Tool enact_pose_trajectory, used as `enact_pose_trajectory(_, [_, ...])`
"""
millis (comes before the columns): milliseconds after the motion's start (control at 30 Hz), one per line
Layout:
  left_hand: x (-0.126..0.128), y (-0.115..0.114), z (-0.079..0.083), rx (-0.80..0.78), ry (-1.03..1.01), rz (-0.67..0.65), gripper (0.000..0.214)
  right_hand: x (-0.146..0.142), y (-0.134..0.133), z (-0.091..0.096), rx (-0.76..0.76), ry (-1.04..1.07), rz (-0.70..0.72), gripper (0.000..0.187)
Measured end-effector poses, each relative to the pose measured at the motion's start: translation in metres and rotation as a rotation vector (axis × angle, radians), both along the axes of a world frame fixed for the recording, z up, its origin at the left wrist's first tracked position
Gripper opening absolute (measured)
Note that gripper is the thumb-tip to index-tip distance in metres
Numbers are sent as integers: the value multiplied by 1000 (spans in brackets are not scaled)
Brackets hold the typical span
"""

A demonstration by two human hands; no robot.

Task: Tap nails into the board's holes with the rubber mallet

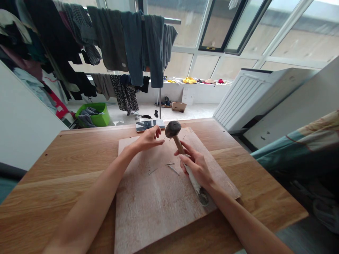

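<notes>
My right hand (197, 165) is closed round the wooden handle of a hammer (177, 137), whose dark round head is raised over the far part of a worn wooden board (159, 204). My left hand (149, 138) sits just left of the hammer head, fingers pinched on a small nail (164, 141) that stands on the board. Three loose nails (169, 167) lie on the board between my hands.
The board lies on a wooden table (66, 165). A phone (149, 124) rests at the table's far edge. Behind stand a clothes rack full of garments (127, 42), a green basket (94, 114), big windows, and a white panel (254, 95) at right.
</notes>
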State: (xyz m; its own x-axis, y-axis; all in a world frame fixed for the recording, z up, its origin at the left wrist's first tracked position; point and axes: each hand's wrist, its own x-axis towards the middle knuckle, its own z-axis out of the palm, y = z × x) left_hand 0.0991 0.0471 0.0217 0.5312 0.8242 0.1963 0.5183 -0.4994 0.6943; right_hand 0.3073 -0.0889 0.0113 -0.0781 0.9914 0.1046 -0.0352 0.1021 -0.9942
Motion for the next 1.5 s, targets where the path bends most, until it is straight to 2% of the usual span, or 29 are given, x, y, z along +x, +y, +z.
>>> enact_pose_trajectory(100, [10, -16, 19, -31, 217, -188, 12, 2, 1, 2, 9, 45, -73, 54])
enact_pose_trajectory(167, [23, -33, 28, -54, 370, -346, 9, 4, 1, 3, 3, 67, -104, 53])
enact_pose_trajectory(200, [30, -41, 31, -37, 434, -383, 9, 4, 2, 3, 0, 74, -116, 53])
enact_pose_trajectory(367, [53, -69, 37, 95, 612, -406, 15, 5, 3, 4, -5, 88, -135, 53])
enact_pose_trajectory(500, [45, -62, 42, 102, 530, -416, 13, 3, 2, 5, -14, 80, -124, 54])
enact_pose_trajectory(600, [28, -43, 43, 58, 355, -383, 9, 2, 2, 5, -19, 82, -124, 55])
enact_pose_trajectory(667, [13, -29, 36, 9, 183, -299, 22, 2, 1, 5, -21, 90, -129, 54])
enact_pose_trajectory(833, [-18, -11, -2, 61, -153, 111, 19, 1, 1, 3, -26, 96, -117, 53])
enact_pose_trajectory(933, [-21, -12, -20, 50, -285, 213, 15, 1, 0, 2, -17, 82, -113, 54])
enact_pose_trajectory(1100, [-17, -17, -30, 128, -306, 190, 12, -1, -2, 1, -2, 63, -120, 55])
enact_pose_trajectory(1367, [-17, -18, -31, 188, -276, 154, 12, -20, 3, 19, 4, 61, -107, 52])
enact_pose_trajectory(1500, [-17, -19, -31, 207, -228, 136, 11, -29, 4, 12, -3, 72, -87, 53])
